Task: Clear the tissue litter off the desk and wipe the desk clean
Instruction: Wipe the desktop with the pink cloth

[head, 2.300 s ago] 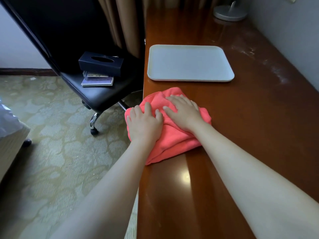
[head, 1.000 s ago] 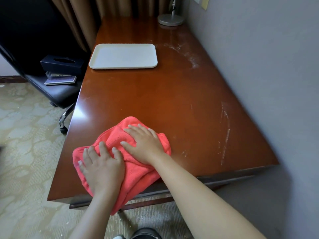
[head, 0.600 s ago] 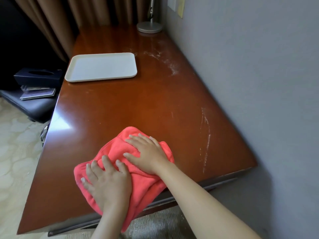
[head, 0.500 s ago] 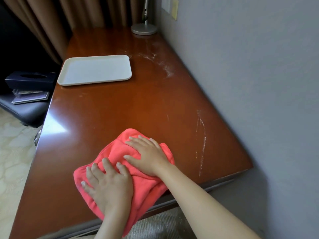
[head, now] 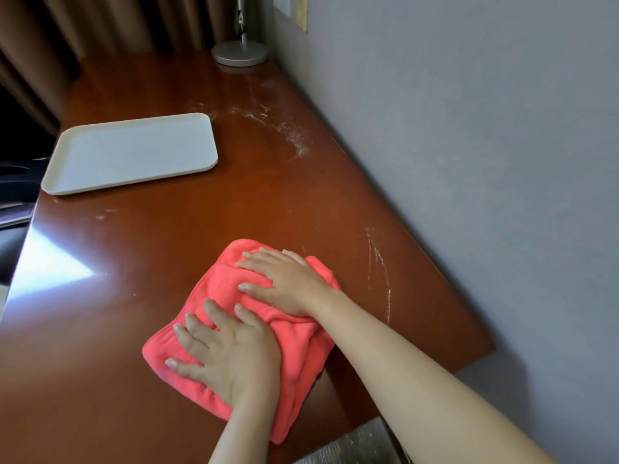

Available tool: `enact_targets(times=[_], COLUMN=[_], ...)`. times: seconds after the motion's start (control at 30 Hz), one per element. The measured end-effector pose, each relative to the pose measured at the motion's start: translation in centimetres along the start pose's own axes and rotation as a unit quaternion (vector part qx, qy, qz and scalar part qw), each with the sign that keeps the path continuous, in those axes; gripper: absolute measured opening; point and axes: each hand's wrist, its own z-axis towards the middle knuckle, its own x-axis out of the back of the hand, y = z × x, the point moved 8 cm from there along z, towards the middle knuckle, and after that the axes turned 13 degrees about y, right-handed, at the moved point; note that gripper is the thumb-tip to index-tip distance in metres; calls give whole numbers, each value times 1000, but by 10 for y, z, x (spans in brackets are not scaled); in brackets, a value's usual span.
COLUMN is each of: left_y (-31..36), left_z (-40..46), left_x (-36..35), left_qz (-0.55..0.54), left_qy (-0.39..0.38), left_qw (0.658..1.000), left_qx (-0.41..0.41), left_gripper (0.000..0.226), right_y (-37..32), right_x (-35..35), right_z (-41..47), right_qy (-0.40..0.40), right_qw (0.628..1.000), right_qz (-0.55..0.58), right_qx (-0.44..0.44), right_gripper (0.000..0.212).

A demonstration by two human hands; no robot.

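A folded coral-pink cloth (head: pixel 217 286) lies on the glossy brown desk (head: pixel 167 229) near its front right corner. My left hand (head: pixel 231 356) presses flat on the cloth's near left part. My right hand (head: pixel 288 283) presses on its far right part, fingers pointing left. The cloth's lower corner hangs slightly over the desk's front edge. White dusty streaks (head: pixel 380 262) mark the wood to the right of the cloth, and more white smears (head: pixel 288 128) lie farther back beside the wall. No tissue litter shows on the desk.
A white rectangular tray (head: pixel 130 152) sits at the desk's back left. A round silver lamp base (head: pixel 239 53) stands at the far end. A grey wall (head: pixel 469 162) borders the desk's right side, brown curtains (head: pixel 117 25) hang behind, and a dark chair (head: pixel 13 195) is at the left edge.
Both hands slid the cloth from beside the tray at the left edge down to the front right corner; in the last half second they nudged it slightly farther onto the desk.
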Motion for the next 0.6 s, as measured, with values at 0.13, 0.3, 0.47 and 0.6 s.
enact_targets(times=[0.13,0.3,0.47,0.6], left_y=[33,76,122,150], left_z=[14,34,46,38], left_x=[-13,-31,-48,-58], left_qz=[2,5,-17,-39], left_qy=[-7,-9,-7,-2], left_qw=[1000,999,991,974], left_qx=[-17,-52,-130,-224], left_gripper=[53,53,51,50], right_y=[23,58,100,131], right_x=[13,31,54,72], right_z=[25,53,61,44], right_qy=[11,29,71,106], right_qw=[1000,999,992,981], right_qz=[-1,-2,-29,-53], right_qx=[-10,-37,-98,-151], right_gripper=[50,50,52,55])
